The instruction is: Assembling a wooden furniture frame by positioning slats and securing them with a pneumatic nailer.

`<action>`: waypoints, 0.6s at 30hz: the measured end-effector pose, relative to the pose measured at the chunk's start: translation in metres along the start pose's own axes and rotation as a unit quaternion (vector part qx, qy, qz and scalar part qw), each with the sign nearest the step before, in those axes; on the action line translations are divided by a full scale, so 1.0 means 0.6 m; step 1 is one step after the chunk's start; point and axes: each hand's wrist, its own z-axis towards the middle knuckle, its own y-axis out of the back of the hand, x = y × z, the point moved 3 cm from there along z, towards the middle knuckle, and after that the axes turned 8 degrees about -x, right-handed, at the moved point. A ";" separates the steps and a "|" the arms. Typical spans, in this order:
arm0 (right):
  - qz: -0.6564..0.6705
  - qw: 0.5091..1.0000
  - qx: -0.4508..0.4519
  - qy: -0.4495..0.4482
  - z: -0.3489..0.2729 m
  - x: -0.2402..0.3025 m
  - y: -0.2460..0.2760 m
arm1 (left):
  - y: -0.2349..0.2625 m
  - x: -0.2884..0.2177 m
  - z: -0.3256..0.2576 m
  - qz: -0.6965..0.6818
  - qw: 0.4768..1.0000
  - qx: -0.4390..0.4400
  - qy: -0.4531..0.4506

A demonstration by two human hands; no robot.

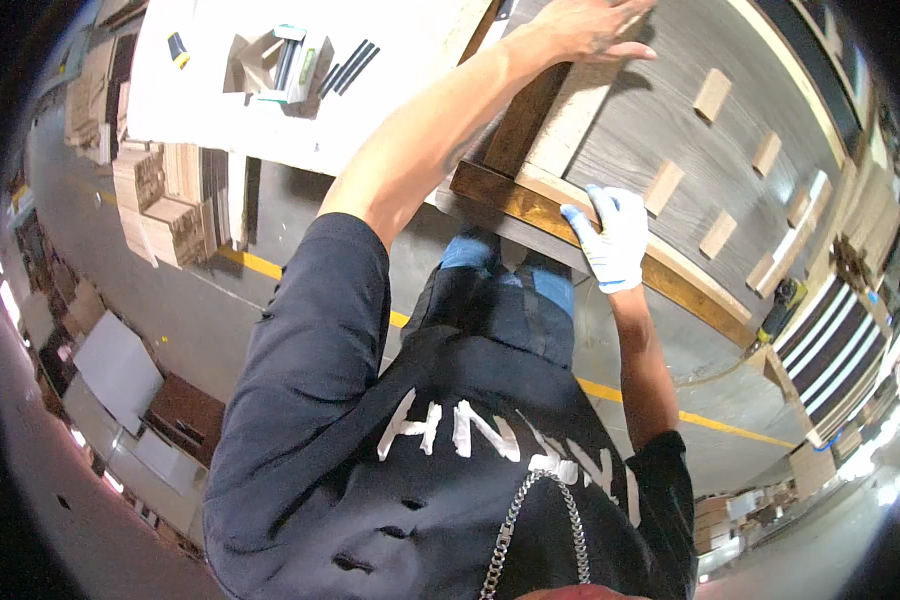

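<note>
A large wooden frame (692,283) with a dark brown outer edge and a pale inner strip lies in front of me around a grey wood-grain panel (630,130). My left hand (595,32), bare, reaches to the far side, its fingers stretched out above a pale wood strip (573,125) that runs beside a dark brown board (526,120). In a white and blue glove, my right hand (615,238) rests on the frame's near edge, thumb apart from the fingers. Several small wood blocks (712,95) are spread over the panel.
On the white table (190,110) at left are an open box (288,68), several black strips (348,68) and a yellow-black tool (178,50). Stacked boards (175,215) stand below. At right, a power tool (782,305) sits by the frame's corner, near a striped stack (832,345).
</note>
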 end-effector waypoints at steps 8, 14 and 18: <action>0.013 0.999 0.024 0.023 0.039 0.026 -0.024 | -0.039 0.007 0.021 -0.011 0.994 -0.099 -0.041; 0.008 0.999 0.018 0.046 0.048 0.031 -0.035 | -0.047 0.030 0.037 0.012 0.993 -0.117 -0.008; 0.023 0.998 0.029 0.044 0.041 0.025 -0.039 | -0.033 0.014 0.030 -0.015 0.997 -0.079 0.019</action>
